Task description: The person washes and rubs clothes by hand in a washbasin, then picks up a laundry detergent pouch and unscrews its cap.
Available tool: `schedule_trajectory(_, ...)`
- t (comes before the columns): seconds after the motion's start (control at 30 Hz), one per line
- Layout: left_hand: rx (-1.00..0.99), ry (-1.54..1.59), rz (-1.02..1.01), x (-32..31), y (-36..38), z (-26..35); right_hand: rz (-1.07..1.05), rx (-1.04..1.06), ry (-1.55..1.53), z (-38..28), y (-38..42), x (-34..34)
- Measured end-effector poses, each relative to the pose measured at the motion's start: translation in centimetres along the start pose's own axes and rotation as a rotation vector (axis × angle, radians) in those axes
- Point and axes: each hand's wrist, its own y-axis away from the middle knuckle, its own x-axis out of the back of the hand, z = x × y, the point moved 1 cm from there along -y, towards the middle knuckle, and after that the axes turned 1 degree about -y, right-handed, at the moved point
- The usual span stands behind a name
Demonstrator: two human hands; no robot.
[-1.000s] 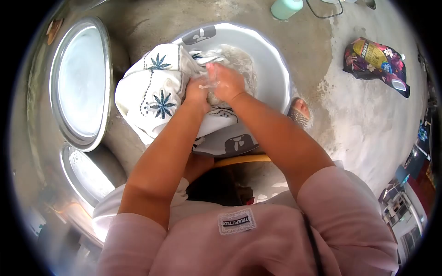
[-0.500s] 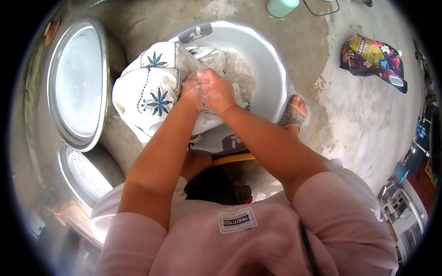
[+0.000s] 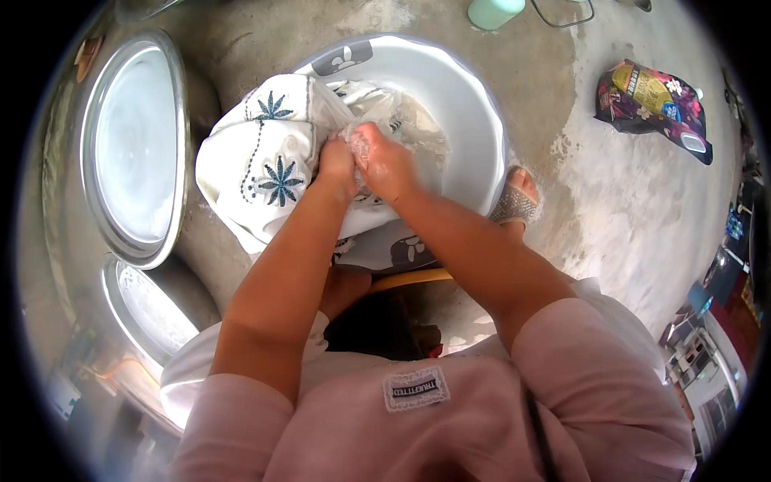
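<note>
A white cloth (image 3: 233,161) with dark blue-green embroidered leaf shapes hangs over the left rim of a pale plastic basin (image 3: 470,120). Part of it lies wet inside, in cloudy water (image 3: 426,136). My left hand (image 3: 337,165) is closed on a bunched part of this cloth near the basin's middle. Right beside it, my right hand (image 3: 381,161) is closed on the wet cloth too, with suds on its fingers. The two hands are close together, and the fabric between them is partly hidden.
Left of the basin stand a large metal tub (image 3: 185,153) and a smaller metal tub (image 3: 112,281). A dark flowered detergent pouch (image 3: 652,108) lies on the concrete floor at right. A mint-green container (image 3: 494,12) is at the top. My sandalled foot (image 3: 516,197) is beside the basin.
My hands have come slightly apart at the fingers, and the right one has shifted a little to the right. The cloth over the rim has hardly moved.
</note>
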Motion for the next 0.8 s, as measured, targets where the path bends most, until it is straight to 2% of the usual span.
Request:
schedule_trajectory(0.07, 0.013, -0.069, 0.023, -1.3, 1.2, 0.6, -0.195, -0.23, 0.279, 1.4, -3.6, 2.7)
schedule_trajectory(0.1, 0.044, -0.13, 0.06, -1.6, 2.1, 0.4, -0.059, -0.075, 0.36, 3.2, -4.8, 3.3)
schedule_trajectory(0.13, -0.025, -0.285, 0.176, -3.1, 4.7, 1.2, 0.071, 0.085, 0.439, 4.6, -5.3, 3.2)
schedule_trajectory(0.17, -0.029, -0.276, 0.181, -2.9, 4.8, 0.9, 0.067, 0.094, 0.439, 4.9, -4.9, 2.0)
schedule_trajectory(0.23, -0.119, -0.131, 0.162, -2.7, 3.8, 0.2, 0.483, -0.286, 0.142, 4.8, -3.9, -0.2)
schedule_trajectory(0.27, -0.041, -0.042, 0.103, -2.1, 2.4, 0.3, 0.348, -0.431, -0.183, 3.4, -3.5, -1.5)
schedule_trajectory(0.3, -0.04, -0.038, 0.099, -1.5, 2.1, 1.1, 0.282, -0.319, -0.235, 1.1, -1.9, -1.6)
schedule_trajectory(0.33, 0.053, 0.069, -0.078, -0.9, 1.8, 1.8, 0.212, -0.203, -0.288, -1.1, -0.5, -1.2)
schedule_trajectory(0.37, 0.147, 0.177, -0.249, -0.5, 1.6, 2.2, 0.202, -0.201, -0.29, -2.4, 0.5, -0.8)
schedule_trajectory(0.43, 0.089, 0.164, -0.239, 0.4, 0.1, 0.9, 0.078, -0.163, -0.414, -3.9, 2.1, -0.6)
schedule_trajectory(0.47, -0.035, 0.077, -0.133, 0.3, 0.1, 0.2, -0.027, -0.154, -0.26, -2.9, 1.2, -0.1)
schedule_trajectory(0.5, -0.167, -0.011, -0.037, 0.2, 0.1, -0.1, -0.021, -0.158, -0.262, -1.8, -0.1, 0.7)
schedule_trajectory(0.53, -0.048, -0.159, 0.093, 0.2, -0.5, -0.4, -0.148, -0.236, -0.024, -0.8, -2.1, 2.0)
schedule_trajectory(0.57, -0.051, -0.165, 0.086, -0.4, -0.1, -0.2, -0.28, -0.318, 0.213, 0.4, -3.7, 3.0)
schedule_trajectory(0.63, -0.097, -0.177, 0.002, -1.6, 2.3, 0.0, -0.041, 0.016, 0.515, 4.1, -5.4, 2.7)
schedule_trajectory(0.67, -0.102, -0.174, 0.006, -2.2, 3.1, 0.3, -0.042, 0.022, 0.513, 4.2, -5.2, 2.1)
schedule_trajectory(0.73, -0.097, -0.141, 0.208, -3.0, 4.4, 1.0, 0.434, -0.31, 0.147, 4.0, -4.6, 1.2)
schedule_trajectory(0.77, -0.097, -0.139, 0.204, -2.8, 4.1, 1.3, 0.335, -0.344, -0.039, 3.3, -4.3, 0.2)
schedule_trajectory(0.8, -0.02, -0.001, 0.063, -2.4, 3.6, 1.7, 0.237, -0.378, -0.222, 2.4, -3.7, -0.8)
